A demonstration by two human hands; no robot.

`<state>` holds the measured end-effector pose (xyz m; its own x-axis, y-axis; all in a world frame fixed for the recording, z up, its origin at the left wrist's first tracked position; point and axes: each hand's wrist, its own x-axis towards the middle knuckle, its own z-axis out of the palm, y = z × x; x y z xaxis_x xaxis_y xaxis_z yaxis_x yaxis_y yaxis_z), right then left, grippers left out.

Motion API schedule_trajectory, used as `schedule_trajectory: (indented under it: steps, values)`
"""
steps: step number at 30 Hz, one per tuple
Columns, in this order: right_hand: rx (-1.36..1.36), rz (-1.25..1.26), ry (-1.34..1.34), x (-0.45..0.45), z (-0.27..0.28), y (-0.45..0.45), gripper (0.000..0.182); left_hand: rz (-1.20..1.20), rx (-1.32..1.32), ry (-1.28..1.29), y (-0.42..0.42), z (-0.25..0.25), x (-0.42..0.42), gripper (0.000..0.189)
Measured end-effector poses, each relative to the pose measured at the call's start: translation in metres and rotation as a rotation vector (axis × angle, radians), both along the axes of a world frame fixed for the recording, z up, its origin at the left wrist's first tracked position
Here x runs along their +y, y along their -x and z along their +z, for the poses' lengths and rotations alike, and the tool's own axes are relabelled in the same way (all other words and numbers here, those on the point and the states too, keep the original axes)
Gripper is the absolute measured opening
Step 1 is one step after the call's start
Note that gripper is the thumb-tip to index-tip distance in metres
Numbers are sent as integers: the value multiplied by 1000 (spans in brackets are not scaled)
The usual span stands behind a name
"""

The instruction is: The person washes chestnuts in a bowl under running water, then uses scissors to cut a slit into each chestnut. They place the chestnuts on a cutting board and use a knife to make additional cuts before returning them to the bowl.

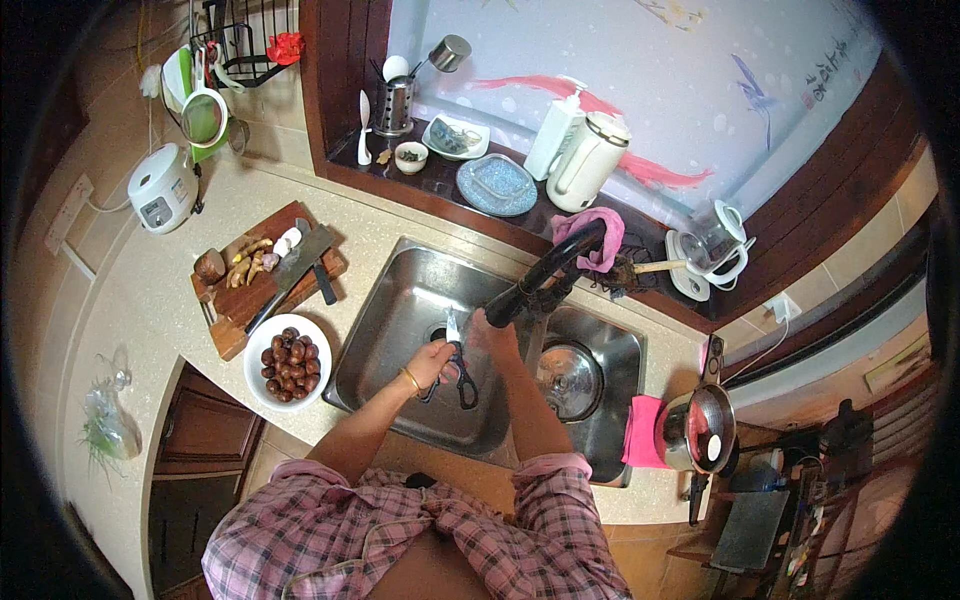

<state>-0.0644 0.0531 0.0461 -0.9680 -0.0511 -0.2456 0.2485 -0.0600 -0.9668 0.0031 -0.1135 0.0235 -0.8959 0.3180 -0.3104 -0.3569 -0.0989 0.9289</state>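
My left hand (430, 363) holds kitchen scissors (456, 352) with black handles above the left basin of the stainless steel sink (367, 337). The blades point away from me, and the handle loops hang beside my fingers. Under the spout of the black faucet (540, 277) is my right hand (493, 335), blurred and partly covered by the spout. I cannot tell whether its fingers hold anything. A white bowl (256, 384) of brown chestnuts stands on the counter left of the sink.
Behind the bowl, a wooden cutting board (232, 300) carries a cleaver (304, 259), ginger (244, 270) and garlic. A metal lid (570, 379) lies in the right basin. A pink cloth (643, 431) and a steel pot (679, 431) sit at the right. An electric kettle (589, 161) stands on the sill.
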Motion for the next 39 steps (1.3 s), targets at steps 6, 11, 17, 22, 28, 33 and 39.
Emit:
schedule_trajectory:
  steps: [6, 11, 17, 22, 28, 33, 39]
  values:
    - [64, 130, -200, -11, 10, -15, 21, 49, 39, 41, -1, -5, -1, 25]
    - [74, 176, -73, -8, 7, -14, 20, 59, 11, -8, 2, -8, -2, 22]
    - [84, 192, 94, -2, 1, -15, 16, 74, 27, 11, 2, -11, -2, 23]
    - [43, 143, -41, 0, -2, -12, 20, 65, 50, 68, 1, -5, 1, 24]
    - [66, 76, -69, 6, -15, -8, 20, 27, 19, 45, 3, -8, 1, 26]
    - [172, 103, -278, -4, -10, -9, 16, 84, -71, -126, 10, -11, 0, 24]
    - [84, 112, -289, 44, -35, -12, 30, 81, -199, -399, 26, 16, 24, 26]
